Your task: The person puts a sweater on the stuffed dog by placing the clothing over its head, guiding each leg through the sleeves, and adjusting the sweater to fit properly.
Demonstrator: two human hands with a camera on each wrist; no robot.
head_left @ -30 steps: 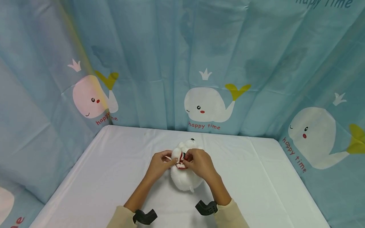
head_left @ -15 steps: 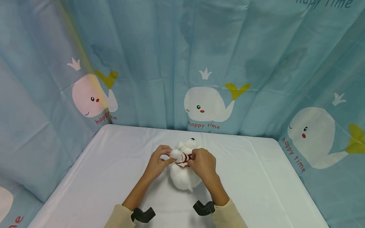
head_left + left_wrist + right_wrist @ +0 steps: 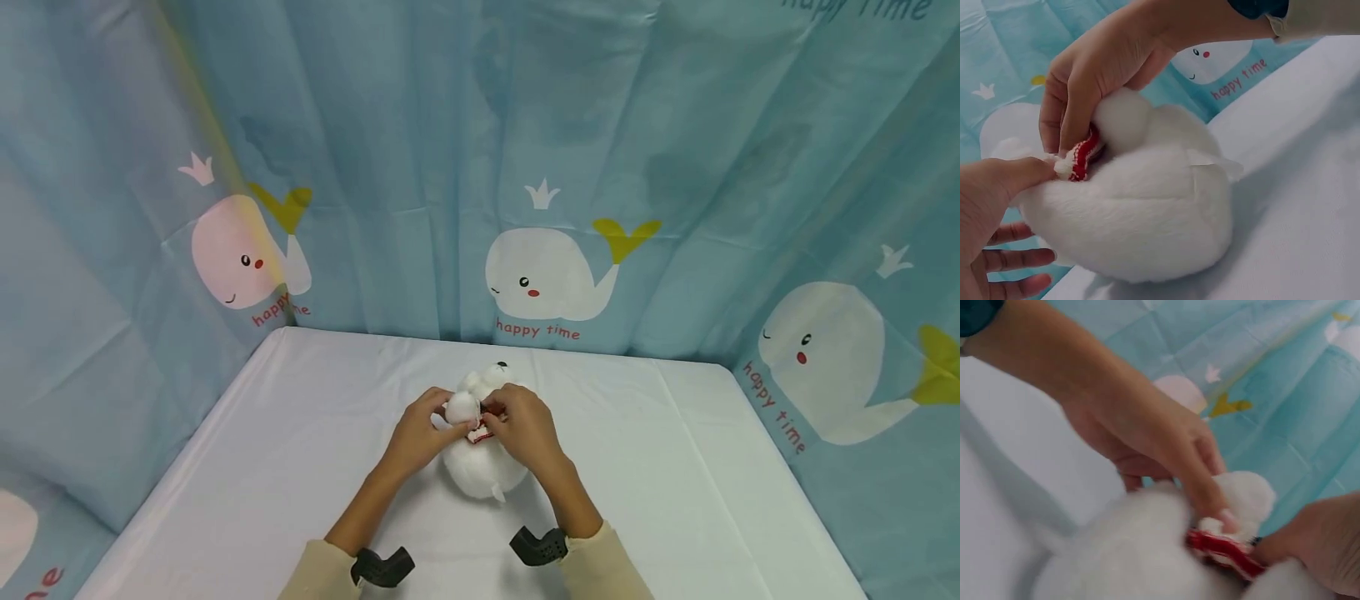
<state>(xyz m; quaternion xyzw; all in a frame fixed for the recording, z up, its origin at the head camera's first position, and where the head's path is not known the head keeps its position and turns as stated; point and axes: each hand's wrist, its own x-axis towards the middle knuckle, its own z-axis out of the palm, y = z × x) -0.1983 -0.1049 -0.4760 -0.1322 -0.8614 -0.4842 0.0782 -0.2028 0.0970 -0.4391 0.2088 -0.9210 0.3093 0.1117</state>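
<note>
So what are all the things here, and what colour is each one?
Plush toy: 1, white with a dark nose, on the table between the hands
Knitted piece: 1, red and white, on the toy
Table: 1, white covering, under the toy
Curtain: cannot count the panels, blue, around the table
Whale prints: 3 whole and 1 cut off, pale, on the curtain
Wrist devices: 2, black, one per wrist
Sleeves: 2, beige, bottom of the head view
Left hand: 1, bare, at the toy
Right hand: 1, bare, at the knitted piece
</note>
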